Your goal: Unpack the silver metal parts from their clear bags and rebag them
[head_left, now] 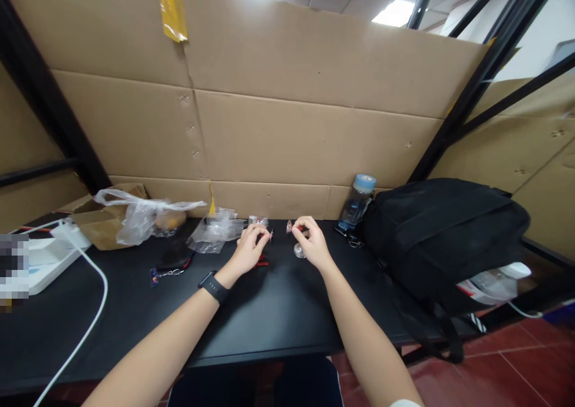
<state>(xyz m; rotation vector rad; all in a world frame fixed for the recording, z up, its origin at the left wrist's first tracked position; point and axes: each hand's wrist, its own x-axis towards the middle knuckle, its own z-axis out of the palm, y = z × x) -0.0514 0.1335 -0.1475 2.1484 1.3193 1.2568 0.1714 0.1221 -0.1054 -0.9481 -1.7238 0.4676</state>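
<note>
My left hand (250,249), with a black watch on its wrist, pinches a small silvery piece (271,234) just above the black table (251,311). My right hand (309,239) pinches a small red and silver piece (291,228) a short gap away from the left one. The pieces are too small to name. A small clear round object (297,251) lies on the table beside my right hand. Something red (262,262) lies under my left hand.
Clear plastic bags (216,230) and a cardboard box (99,220) with a bag in it lie at the back left. A black pouch with a keychain (172,260), a white cable (92,311), a water bottle (357,204) and a black backpack (442,233) stand around. Cardboard walls the back.
</note>
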